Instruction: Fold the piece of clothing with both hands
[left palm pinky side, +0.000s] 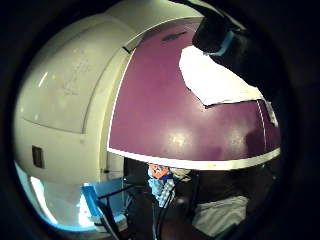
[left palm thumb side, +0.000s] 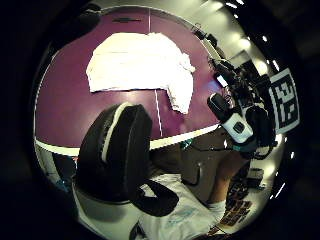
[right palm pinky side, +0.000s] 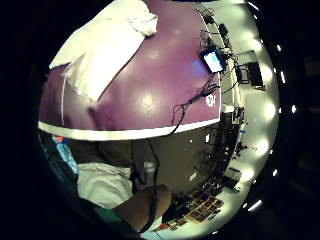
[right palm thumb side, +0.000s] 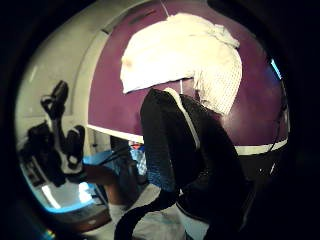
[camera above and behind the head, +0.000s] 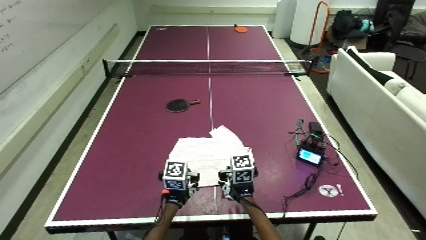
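Both hands sit side by side at the near edge of the white piece of clothing (camera above and behind the head: 208, 154), left hand (camera above and behind the head: 176, 186) just beside right hand (camera above and behind the head: 239, 181), a small gap between them, forearms coming up from the table's near edge. Fingers hidden from above, so cannot tell if either hand grips the cloth; the right thumb side palm view shows a gloved thumb (right palm thumb side: 175, 135) curving close over the cloth (right palm thumb side: 180, 55), contact unclear. Clothing lies spread mostly flat on the purple ping-pong table (camera above and behind the head: 133, 150), near half, on the centre line, one corner poking toward the net (camera above and behind the head: 208, 67). Black paddle (camera above and behind the head: 180, 105) lies farther up the table, well apart. Small screen device (camera above and behind the head: 311, 156) with cables rests near the right edge.
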